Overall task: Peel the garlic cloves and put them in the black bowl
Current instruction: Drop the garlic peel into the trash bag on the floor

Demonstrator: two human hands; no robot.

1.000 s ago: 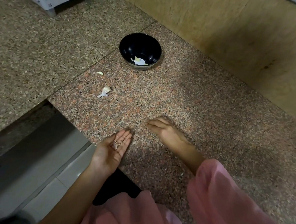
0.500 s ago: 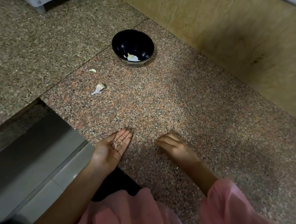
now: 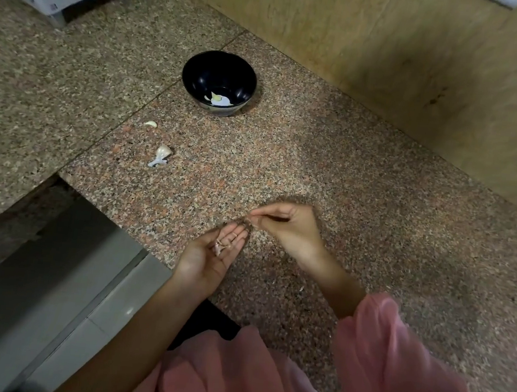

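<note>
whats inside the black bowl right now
The black bowl holds pale pieces low against its near inner wall, seemingly peeled garlic with one yellowish bit. The near rim hides the lowest part, so no count.

Between the hands and the black bowl (image 3: pixel 219 78) the granite table (image 3: pixel 331 184) lies bare, a broad open lane; left of that lane sit a garlic clove (image 3: pixel 151 124) and a papery garlic piece (image 3: pixel 161 154), well apart from the bowl; the tan wall (image 3: pixel 394 44) closes the far side just behind the bowl; the table's edge drops off at the left.
</note>
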